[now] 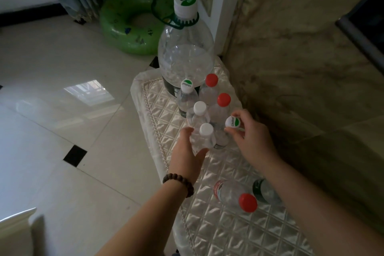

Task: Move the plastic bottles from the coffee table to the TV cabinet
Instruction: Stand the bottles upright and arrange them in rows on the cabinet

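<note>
Several small clear plastic bottles stand in a cluster on the TV cabinet's quilted satin cover (pixel 218 235), in front of a large water jug (pixel 185 56) with a green handle. My left hand (pixel 190 151) wraps around a white-capped bottle (pixel 204 138) at the cluster's near edge. My right hand (pixel 249 137) pinches the neck of a bottle with a white and green cap (pixel 232 121). Behind stand two red-capped bottles (pixel 223 102) and other white-capped ones. Nearer me, a red-capped bottle (pixel 234 194) and a green-labelled bottle (pixel 266 191) stand apart.
A marble wall (pixel 301 58) rises right behind the cabinet. A dark TV edge (pixel 361 35) juts out at upper right. On the tiled floor to the left lies a green swim ring (pixel 128 21) by a curtain. A pale furniture corner (pixel 18 228) shows at bottom left.
</note>
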`<state>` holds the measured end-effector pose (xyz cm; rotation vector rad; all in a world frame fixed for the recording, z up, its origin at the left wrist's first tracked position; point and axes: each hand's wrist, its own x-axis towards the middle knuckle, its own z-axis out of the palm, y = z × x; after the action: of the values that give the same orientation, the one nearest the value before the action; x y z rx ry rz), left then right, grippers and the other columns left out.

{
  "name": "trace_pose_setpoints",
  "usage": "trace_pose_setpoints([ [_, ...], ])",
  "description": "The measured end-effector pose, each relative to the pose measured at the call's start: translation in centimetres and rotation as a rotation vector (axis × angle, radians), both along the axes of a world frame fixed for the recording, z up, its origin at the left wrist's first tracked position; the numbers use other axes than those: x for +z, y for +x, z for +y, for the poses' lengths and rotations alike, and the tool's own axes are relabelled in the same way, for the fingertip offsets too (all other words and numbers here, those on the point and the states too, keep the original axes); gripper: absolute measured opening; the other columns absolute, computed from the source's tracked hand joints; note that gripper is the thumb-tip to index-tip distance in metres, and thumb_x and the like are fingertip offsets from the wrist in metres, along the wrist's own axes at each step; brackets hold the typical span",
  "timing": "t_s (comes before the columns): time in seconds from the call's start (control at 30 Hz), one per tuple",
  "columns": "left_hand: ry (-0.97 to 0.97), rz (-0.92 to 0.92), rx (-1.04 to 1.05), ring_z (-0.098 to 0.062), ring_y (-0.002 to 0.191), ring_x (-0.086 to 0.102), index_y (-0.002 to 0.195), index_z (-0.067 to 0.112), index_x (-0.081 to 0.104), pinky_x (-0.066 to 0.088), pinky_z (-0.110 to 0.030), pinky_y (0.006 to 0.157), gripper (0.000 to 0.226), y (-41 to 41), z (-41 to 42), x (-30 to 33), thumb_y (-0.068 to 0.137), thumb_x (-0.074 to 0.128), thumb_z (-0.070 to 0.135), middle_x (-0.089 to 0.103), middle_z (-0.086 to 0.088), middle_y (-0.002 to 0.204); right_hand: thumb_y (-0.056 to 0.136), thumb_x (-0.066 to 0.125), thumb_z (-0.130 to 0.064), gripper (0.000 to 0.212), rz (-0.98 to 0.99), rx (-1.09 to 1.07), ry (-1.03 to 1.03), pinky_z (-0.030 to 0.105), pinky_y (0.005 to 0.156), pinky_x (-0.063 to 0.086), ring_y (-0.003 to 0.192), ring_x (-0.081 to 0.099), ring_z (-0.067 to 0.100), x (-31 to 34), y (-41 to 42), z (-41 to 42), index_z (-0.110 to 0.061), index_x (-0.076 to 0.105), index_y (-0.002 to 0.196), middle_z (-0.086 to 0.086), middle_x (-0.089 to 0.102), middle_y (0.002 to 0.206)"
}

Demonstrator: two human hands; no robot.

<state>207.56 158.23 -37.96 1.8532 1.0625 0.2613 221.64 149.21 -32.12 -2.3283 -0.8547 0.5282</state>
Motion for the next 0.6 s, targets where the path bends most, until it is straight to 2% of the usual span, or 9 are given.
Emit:
trace_pose_setpoints([
  [0.1,-0.013,-0.001,-0.013,-0.015,0.109,0.054,0.122,0.030,0.037,0.049,-0.036,0.089,0.061,-0.1,0.1,0.0,0.075,0.076,0.029,0.046,0.014,0.113,0.086,0.065,-0.028,0.029,0.004,0.011,-0.001,0.027,0.071,0.051,0.092,0.057,0.012,-0.3,0.0,-0.2,-0.026,0.049,0.110,0.000,0.063,0.105],
  [0.17,-0.045,-0.023,-0.021,-0.010,0.108,0.051,0.122,0.033,0.035,0.048,-0.033,0.089,0.064,-0.5,0.1,0.3,0.073,0.075,0.040,0.043,0.018,0.114,0.084,0.068,-0.032,0.032,0.006,0.034,-0.006,0.027,0.072,0.050,0.095,0.060,0.014,-0.5,0.2,-0.4,-0.029,0.049,0.109,-0.002,0.063,0.104],
  [0.27,-0.029,-0.091,0.021,-0.005,0.109,0.048,0.122,0.039,0.034,0.047,-0.031,0.088,0.061,-0.8,0.4,1.6,0.073,0.057,0.068,0.042,0.021,0.118,0.080,0.064,-0.050,0.046,-0.001,0.046,-0.007,0.032,0.079,0.051,0.105,0.058,0.016,-0.1,0.5,-0.7,-0.030,0.047,0.117,-0.002,0.062,0.115],
  [0.33,0.015,-0.147,0.085,-0.007,0.112,0.049,0.120,0.039,0.038,0.047,-0.033,0.088,0.057,-0.3,1.1,2.5,0.075,0.046,0.074,0.045,0.019,0.119,0.078,0.052,-0.063,0.056,-0.024,0.027,0.018,0.036,0.083,0.051,0.110,0.057,0.017,0.6,1.0,-0.4,-0.032,0.044,0.123,-0.001,0.060,0.124],
  [0.43,0.086,-0.184,0.110,-0.004,0.107,0.048,0.119,0.037,0.043,0.044,-0.027,0.084,0.047,1.3,3.0,3.4,0.080,0.055,0.059,0.047,0.017,0.118,0.081,0.051,-0.058,0.054,-0.014,0.006,0.076,0.040,0.090,0.050,0.116,0.055,0.019,1.2,2.6,1.2,-0.028,0.046,0.126,0.001,0.059,0.127],
  [0.5,0.114,-0.141,0.065,-0.005,0.103,0.047,0.122,0.033,0.046,0.040,-0.024,0.081,0.049,2.6,4.0,3.5,0.079,0.067,0.041,0.049,0.011,0.119,0.086,0.059,-0.044,0.047,-0.003,0.031,0.039,0.038,0.091,0.048,0.117,0.054,0.021,1.1,3.5,2.7,-0.029,0.046,0.129,0.001,0.058,0.128],
  [0.6,0.114,-0.063,0.019,-0.010,0.101,0.050,0.121,0.026,0.053,0.037,-0.023,0.081,0.049,4.1,4.7,3.1,0.077,0.072,0.031,0.055,0.006,0.116,0.087,0.064,-0.030,0.047,0.026,0.095,-0.064,0.038,0.092,0.047,0.115,0.056,0.024,0.5,4.1,4.4,-0.026,0.049,0.131,0.005,0.060,0.124],
])
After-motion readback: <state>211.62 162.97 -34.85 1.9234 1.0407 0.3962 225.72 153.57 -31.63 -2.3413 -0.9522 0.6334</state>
